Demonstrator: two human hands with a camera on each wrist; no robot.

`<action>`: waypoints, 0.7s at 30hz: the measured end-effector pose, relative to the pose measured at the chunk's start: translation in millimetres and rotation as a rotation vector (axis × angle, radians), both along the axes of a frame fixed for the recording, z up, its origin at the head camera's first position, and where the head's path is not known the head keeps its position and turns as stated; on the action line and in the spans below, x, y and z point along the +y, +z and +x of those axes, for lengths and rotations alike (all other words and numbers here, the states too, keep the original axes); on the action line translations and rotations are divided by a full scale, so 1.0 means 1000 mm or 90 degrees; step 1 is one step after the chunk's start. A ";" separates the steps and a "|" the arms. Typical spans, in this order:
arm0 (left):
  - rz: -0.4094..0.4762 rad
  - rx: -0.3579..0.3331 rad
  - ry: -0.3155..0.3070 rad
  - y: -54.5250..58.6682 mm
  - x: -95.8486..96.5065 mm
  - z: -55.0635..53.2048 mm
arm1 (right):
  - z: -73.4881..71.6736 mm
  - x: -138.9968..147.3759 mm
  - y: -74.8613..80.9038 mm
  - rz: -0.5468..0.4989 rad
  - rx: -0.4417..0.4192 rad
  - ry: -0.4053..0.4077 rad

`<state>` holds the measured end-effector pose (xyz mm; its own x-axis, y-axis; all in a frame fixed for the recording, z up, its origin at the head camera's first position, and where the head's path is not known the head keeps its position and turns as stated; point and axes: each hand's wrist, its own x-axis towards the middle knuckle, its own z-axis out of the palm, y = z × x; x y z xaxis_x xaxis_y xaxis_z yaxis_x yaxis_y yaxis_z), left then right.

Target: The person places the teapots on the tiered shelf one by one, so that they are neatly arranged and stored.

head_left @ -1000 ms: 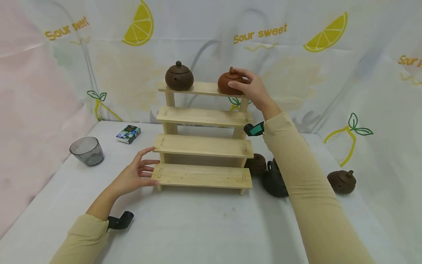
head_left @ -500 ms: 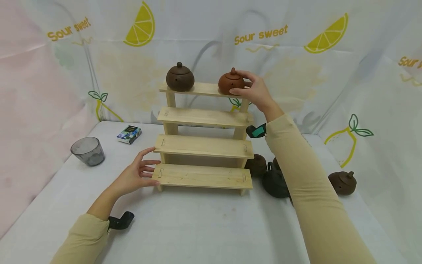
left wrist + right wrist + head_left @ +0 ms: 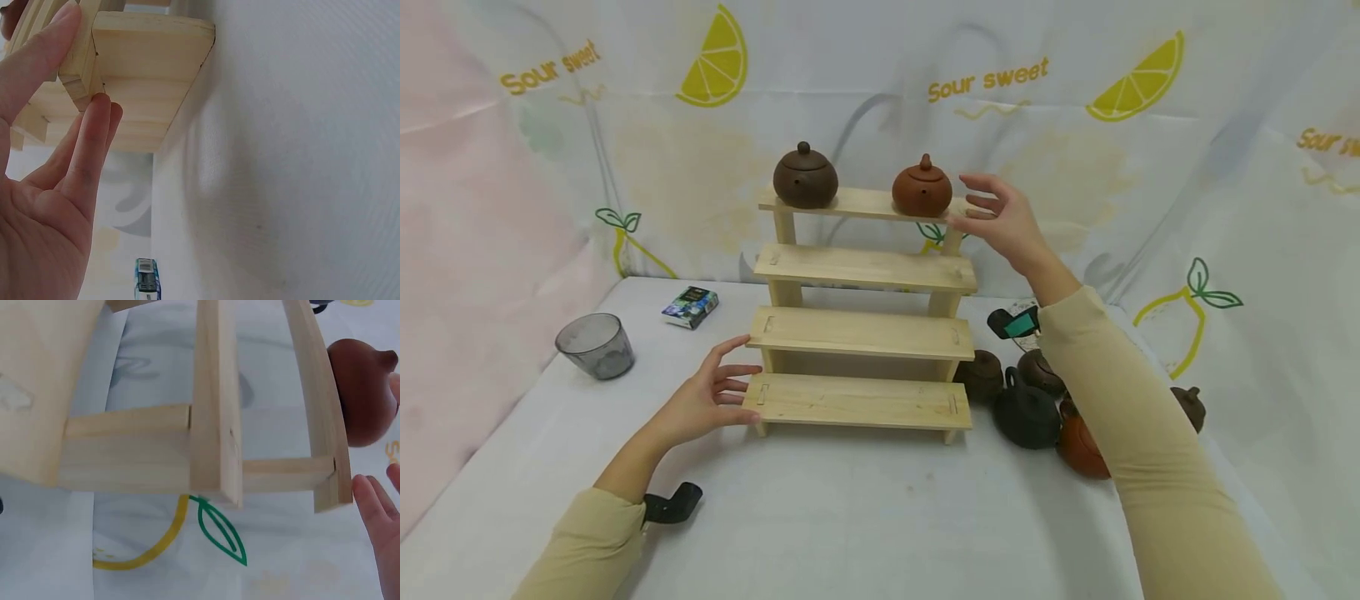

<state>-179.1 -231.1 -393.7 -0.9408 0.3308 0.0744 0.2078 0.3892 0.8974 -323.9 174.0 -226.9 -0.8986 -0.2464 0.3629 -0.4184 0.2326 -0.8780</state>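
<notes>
Red-brown teapot [image 3: 922, 192] up on top tier, R hand [image 3: 1011, 225] wide & just beside it

Your R hand's fingers are spread, apart from the pot, nr the R end of the wooden stand [image 3: 857, 400]; can't tell if a fingertip touches the board end. Pot sits upright, lid on. Dk brown teapot [image 3: 806, 179] shares that tier, at its L end.

Your L hand [image 3: 696, 404] is spread wide too, thumb & fingers touching the L ends of the lower tiers.

On the white worktop [image 3: 850, 517], R of stand: black teapot [image 3: 1028, 415] w/ orange-red teapot [image 3: 1082, 450] next to it, partly hidden by your sleeve [image 3: 1157, 450]. L side: grey glass [image 3: 595, 348], small box [image 3: 690, 307] behind it.
</notes>
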 end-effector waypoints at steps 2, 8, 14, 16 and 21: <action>-0.001 -0.003 0.000 0.000 0.000 0.000 | 0.005 0.006 -0.002 -0.003 0.002 -0.001; -0.014 -0.004 0.002 0.000 0.000 0.000 | 0.018 0.020 -0.008 -0.004 0.017 -0.016; -0.021 -0.005 0.002 0.001 0.000 0.001 | 0.030 0.034 -0.016 -0.007 0.029 -0.016; -0.023 -0.004 0.001 0.002 0.000 0.000 | 0.035 0.039 -0.018 -0.004 0.029 -0.016; -0.027 -0.006 0.003 0.002 0.001 0.000 | 0.047 0.049 -0.023 0.008 0.022 -0.016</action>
